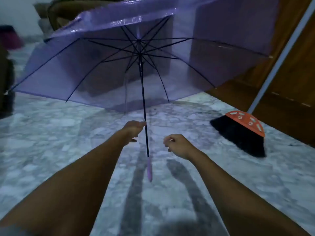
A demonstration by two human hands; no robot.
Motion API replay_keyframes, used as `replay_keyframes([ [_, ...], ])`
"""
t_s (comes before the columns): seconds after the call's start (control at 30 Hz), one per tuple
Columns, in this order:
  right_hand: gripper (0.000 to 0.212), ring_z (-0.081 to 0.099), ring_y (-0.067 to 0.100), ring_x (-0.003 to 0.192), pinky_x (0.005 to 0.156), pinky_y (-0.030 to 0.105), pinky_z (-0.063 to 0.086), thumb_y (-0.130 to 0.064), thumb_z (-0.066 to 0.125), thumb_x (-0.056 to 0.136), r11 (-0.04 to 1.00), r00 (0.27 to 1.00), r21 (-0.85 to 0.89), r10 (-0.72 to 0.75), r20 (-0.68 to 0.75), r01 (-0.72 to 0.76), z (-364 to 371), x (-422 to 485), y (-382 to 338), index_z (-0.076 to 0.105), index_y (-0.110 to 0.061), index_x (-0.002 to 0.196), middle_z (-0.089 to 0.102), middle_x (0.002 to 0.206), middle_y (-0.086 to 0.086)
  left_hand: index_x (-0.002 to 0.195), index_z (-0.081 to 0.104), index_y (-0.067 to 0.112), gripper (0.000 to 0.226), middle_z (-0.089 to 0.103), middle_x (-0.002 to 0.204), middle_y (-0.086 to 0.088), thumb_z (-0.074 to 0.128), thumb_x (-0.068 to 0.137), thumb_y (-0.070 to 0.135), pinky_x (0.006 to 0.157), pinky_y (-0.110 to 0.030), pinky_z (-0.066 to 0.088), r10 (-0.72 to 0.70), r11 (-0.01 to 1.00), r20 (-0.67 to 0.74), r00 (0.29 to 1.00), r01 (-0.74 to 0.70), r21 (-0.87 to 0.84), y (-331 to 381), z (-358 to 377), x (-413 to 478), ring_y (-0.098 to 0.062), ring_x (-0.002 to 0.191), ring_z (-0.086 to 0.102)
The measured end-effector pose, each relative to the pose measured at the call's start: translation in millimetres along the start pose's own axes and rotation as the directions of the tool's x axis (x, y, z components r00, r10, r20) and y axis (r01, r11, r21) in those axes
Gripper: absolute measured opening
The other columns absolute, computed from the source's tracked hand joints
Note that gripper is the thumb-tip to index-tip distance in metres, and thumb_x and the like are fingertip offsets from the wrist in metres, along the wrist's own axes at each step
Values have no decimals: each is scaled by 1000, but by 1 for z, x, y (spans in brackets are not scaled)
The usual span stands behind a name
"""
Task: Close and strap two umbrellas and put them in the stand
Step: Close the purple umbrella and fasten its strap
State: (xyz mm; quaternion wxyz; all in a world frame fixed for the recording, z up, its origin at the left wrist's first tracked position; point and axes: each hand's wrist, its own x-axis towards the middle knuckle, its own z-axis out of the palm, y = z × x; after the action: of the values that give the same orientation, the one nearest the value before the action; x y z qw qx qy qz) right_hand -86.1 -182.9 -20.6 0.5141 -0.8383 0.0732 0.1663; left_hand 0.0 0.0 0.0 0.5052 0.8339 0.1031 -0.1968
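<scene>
An open umbrella (pixel 105 68) with a see-through purple canopy and dark ribs hangs tilted over the marble floor, its inside facing me. Its dark shaft (pixel 144 103) runs down to a pale purple handle (pixel 149 169) between my forearms. My left hand (pixel 133 132) holds the shaft just above the handle, fingers against it. To the right of the shaft and apart from it, my right hand (pixel 177 145) is loosely curled and holds nothing. No second umbrella or stand shows clearly.
A broom with an orange head and black bristles (pixel 242 132) stands on the floor at the right, its pale pole (pixel 281 53) leaning along a brown wooden door (pixel 293 79). Dark furniture (pixel 6 92) sits at the left edge. A brown chair-like shape (pixel 68 11) is at the back.
</scene>
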Motion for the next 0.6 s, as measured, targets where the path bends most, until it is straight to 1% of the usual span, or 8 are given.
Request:
replay_keyframes([
  [0.1, 13, 57, 30, 105, 80, 34, 40, -24, 51, 103, 1000, 999, 6, -28, -23, 29, 1, 18, 7, 59, -15, 106, 55, 121, 7, 150, 29, 7, 65, 35, 153, -13, 53, 98, 38, 101, -40, 40, 68, 996, -75, 995, -72, -54, 1, 7, 27, -32, 133, 41],
  [0.23, 18, 60, 27, 107, 82, 34, 43, -29, 52, 101, 1000, 999, 20, -14, -36, 15, 3, 35, 0, 60, -18, 113, 57, 114, 4, 152, 25, 10, 67, 33, 154, -11, 55, 97, 35, 105, -40, 37, 67, 983, -82, 994, -80, -163, 5, 16, 52, -30, 136, 39],
  [0.3, 23, 60, 24, 97, 80, 34, 44, -30, 52, 101, 999, 999, 29, -13, -49, 14, 2, 40, -1, 60, -17, 118, 56, 110, 3, 149, 31, 14, 63, 46, 145, -9, 55, 96, 38, 99, -42, 41, 46, 981, -17, 999, -48, -187, 9, 17, 57, -28, 126, 49],
  [0.37, 25, 56, 19, 82, 73, 30, 43, -29, 52, 101, 1000, 998, 24, -9, -62, 11, 2, 43, -1, 60, -15, 120, 56, 109, 3, 139, 45, 15, 48, 62, 118, -8, 53, 97, 38, 92, -40, 46, 54, 977, 40, 998, -45, -209, 15, 18, 60, -27, 103, 60],
  [0.47, 34, 52, 14, 72, 71, 29, 41, -32, 51, 101, 1000, 997, 12, 9, -77, -9, 7, 45, 1, 53, -15, 130, 56, 114, 5, 119, 52, 14, 27, 63, 85, -7, 46, 101, 34, 86, -38, 51, 116, 976, 66, 991, -101, -193, 27, 22, 54, -27, 77, 64],
  [0.5, 38, 54, 14, 76, 74, 30, 41, -35, 50, 101, 1000, 997, 14, 17, -82, -16, 9, 44, -1, 50, -16, 134, 55, 118, 6, 115, 52, 14, 23, 62, 81, -8, 43, 102, 32, 85, -39, 52, 145, 973, 82, 986, -127, -193, 31, 23, 50, -27, 73, 65],
  [0.57, 43, 59, 21, 96, 81, 31, 40, -41, 47, 102, 1000, 995, 13, 15, -103, -13, 12, 42, -5, 45, -18, 138, 54, 125, 6, 107, 52, 12, 19, 65, 79, -9, 41, 103, 27, 84, -40, 54, 204, 960, 116, 972, -175, -217, 41, 26, 38, -26, 68, 67],
  [0.6, 41, 59, 23, 99, 82, 31, 40, -42, 44, 103, 1000, 994, 19, 5, -110, -3, 12, 39, -8, 45, -18, 136, 55, 121, 5, 103, 52, 12, 18, 66, 80, -8, 41, 103, 25, 83, -39, 54, 232, 953, 126, 964, -199, -230, 47, 28, 32, -25, 68, 68],
])
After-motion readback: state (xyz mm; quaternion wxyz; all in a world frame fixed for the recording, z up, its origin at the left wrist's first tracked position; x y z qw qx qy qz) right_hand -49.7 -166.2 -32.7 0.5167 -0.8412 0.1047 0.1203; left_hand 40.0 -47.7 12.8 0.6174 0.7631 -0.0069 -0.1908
